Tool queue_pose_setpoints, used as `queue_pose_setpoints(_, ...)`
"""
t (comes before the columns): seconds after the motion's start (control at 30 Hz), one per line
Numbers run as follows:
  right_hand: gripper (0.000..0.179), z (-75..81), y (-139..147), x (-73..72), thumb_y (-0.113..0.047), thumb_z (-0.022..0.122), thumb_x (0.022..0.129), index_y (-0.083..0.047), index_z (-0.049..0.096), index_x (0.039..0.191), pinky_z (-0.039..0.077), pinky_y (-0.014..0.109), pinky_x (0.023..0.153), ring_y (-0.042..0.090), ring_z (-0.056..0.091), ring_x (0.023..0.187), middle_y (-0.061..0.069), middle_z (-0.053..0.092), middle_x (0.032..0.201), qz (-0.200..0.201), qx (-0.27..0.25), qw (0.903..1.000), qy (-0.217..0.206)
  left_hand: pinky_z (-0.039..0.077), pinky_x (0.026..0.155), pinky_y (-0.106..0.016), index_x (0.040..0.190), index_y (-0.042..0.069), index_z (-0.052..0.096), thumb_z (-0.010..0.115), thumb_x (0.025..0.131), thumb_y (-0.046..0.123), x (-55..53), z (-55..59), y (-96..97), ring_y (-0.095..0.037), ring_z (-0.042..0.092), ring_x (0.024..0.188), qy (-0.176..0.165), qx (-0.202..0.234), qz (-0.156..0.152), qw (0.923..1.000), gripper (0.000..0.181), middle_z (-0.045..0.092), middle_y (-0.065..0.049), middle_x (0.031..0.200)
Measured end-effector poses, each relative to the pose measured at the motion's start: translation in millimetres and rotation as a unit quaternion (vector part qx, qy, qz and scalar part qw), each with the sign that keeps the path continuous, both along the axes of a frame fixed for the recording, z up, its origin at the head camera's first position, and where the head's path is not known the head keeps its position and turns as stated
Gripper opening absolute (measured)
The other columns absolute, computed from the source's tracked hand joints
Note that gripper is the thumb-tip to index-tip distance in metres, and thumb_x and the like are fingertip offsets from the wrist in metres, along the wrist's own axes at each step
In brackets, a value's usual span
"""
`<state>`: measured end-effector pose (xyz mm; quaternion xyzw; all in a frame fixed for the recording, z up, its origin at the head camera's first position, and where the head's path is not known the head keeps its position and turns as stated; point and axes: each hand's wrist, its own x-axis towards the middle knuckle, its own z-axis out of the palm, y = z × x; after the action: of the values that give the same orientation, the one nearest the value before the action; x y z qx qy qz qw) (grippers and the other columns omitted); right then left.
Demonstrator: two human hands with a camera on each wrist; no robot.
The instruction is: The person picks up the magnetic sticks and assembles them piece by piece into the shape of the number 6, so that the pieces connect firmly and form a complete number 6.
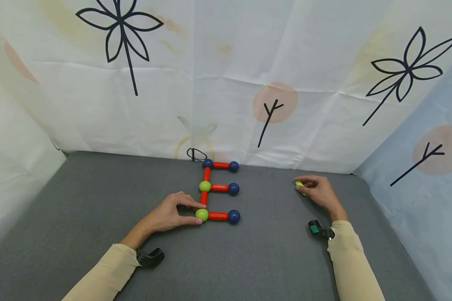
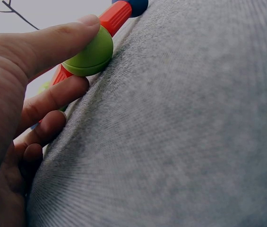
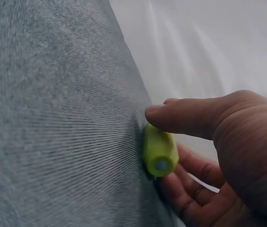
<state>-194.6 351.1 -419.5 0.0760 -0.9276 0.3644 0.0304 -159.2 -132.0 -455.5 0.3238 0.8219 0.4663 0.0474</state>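
Note:
On the grey table lies an E-shaped figure of red rods [image 1: 218, 216] joined by balls. Its green balls [image 1: 205, 186] sit along the left side, with a blue ball [image 1: 208, 163] at the top left corner and blue balls [image 1: 234, 216] ending the three arms. My left hand [image 1: 169, 214] pinches the lower green ball [image 2: 93, 54] between thumb and fingers. Off to the right, my right hand [image 1: 318, 191] grips a yellow-green rod [image 3: 160, 153], low at the table surface; a small grey metal tip shows at its near end.
The grey table [image 1: 271, 259] reaches back to a white cloth backdrop [image 1: 226, 62] printed with plants and circles. A bluish cloth side [image 1: 437, 159] rises on the right. Dark wrist bands [image 1: 150, 258] are worn on both wrists.

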Motion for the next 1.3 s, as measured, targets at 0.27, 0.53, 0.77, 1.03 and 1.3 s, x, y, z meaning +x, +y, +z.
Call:
queue_pose_setpoints(0.27,0.029,12.7,-4.5,2.5,-0.01,0.074,0.094,-0.001,0.074,0.121,0.047,0.037,0.072,0.02,0.06,0.082,0.018,0.067,0.11,0.008,0.055,0.9977,-0.037,0.041,0.077,-0.034,0.118,0.024,0.079,0.088,0.081,0.035,-0.3,-0.8,-0.2,-0.012,0.054,0.088,0.004,-0.001,0.002,1.0,0.041,0.071,0.017,0.102)
queue_pose_setpoints(0.53,0.023,16.8,-8.1,3.0,-0.01,0.069,0.098,-0.003,0.076,0.119,0.047,0.035,0.066,0.02,0.061,0.077,0.017,0.071,0.106,0.016,0.055,0.9973,-0.045,0.041,0.079,-0.035,0.118,0.025,0.079,0.088,0.08,0.039,0.2,1.0,-0.7,-0.013,0.054,0.09,-0.01,-0.005,0.002,0.9999,0.042,0.071,0.018,0.102)
queue_pose_setpoints(0.77,0.026,14.0,-12.1,1.8,-0.013,0.062,0.103,-0.002,0.073,0.124,0.05,0.03,0.074,0.021,0.066,0.094,0.02,0.069,0.122,0.032,0.026,0.9985,-0.035,0.042,0.081,-0.036,0.119,0.026,0.078,0.087,0.08,0.042,0.5,2.1,-0.3,-0.013,0.054,0.092,-0.017,-0.009,0.003,0.9998,0.043,0.071,0.019,0.103)
queue_pose_setpoints(1.03,0.033,14.1,-25.1,1.6,-0.014,0.061,0.104,0.002,0.065,0.132,0.053,0.033,0.084,0.024,0.069,0.103,0.022,0.065,0.129,0.069,-0.057,0.9943,-0.058,0.041,0.079,-0.035,0.118,0.025,0.079,0.087,0.08,0.039,-0.5,1.2,-0.2,-0.013,0.054,0.091,-0.012,-0.007,0.001,0.9999,0.042,0.071,0.018,0.102)
queue_pose_setpoints(1.3,0.038,10.7,-42.8,-2.0,-0.008,0.068,0.098,0.006,0.062,0.132,0.052,0.028,0.084,0.01,0.068,0.1,0.025,0.065,0.128,0.092,-0.127,0.9836,-0.089,0.041,0.077,-0.035,0.118,0.024,0.078,0.088,0.08,0.037,-0.1,0.8,-0.6,-0.013,0.053,0.089,-0.007,-0.002,-0.001,1.0,0.041,0.071,0.016,0.102)
